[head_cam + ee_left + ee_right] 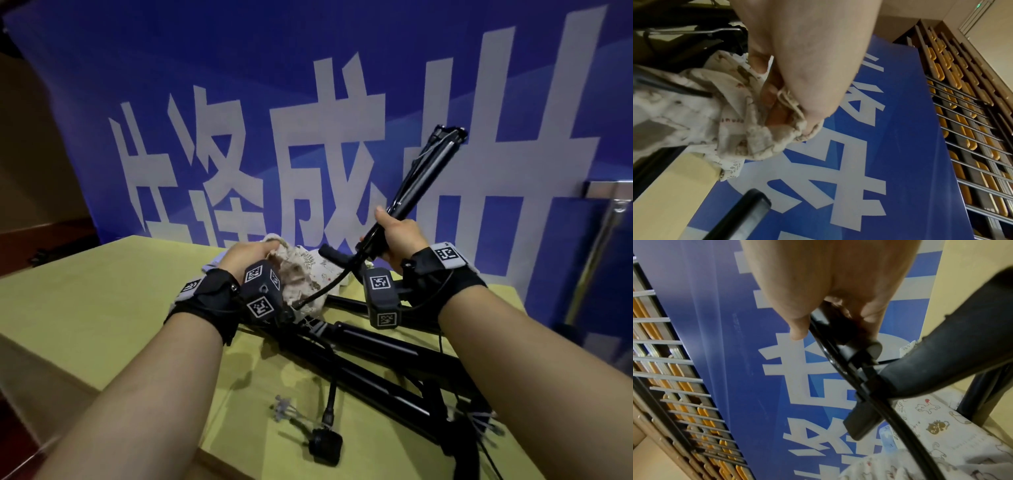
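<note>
My left hand (pixel 250 255) pinches the gathered rim of a cream printed cloth bag (pixel 308 274) at the far side of the table; the left wrist view shows the fingers (pixel 777 100) curled into that bag (pixel 725 113) by its drawstring. My right hand (pixel 394 236) grips a folded black tripod (pixel 421 181), tilted up and to the right, its lower end over the bag. In the right wrist view the fingers (pixel 797 331) wrap the tripod (pixel 844 331), and a black cable (pixel 900 423) runs down from it toward the bag (pixel 931 434).
A yellow-green table (pixel 102 301) carries more black stands (pixel 387 359), a cable with a black plug (pixel 325 445) and a small clear plastic piece (pixel 284 406). A blue banner with white characters (pixel 308 137) stands right behind. A metal post (pixel 603 246) rises at the right.
</note>
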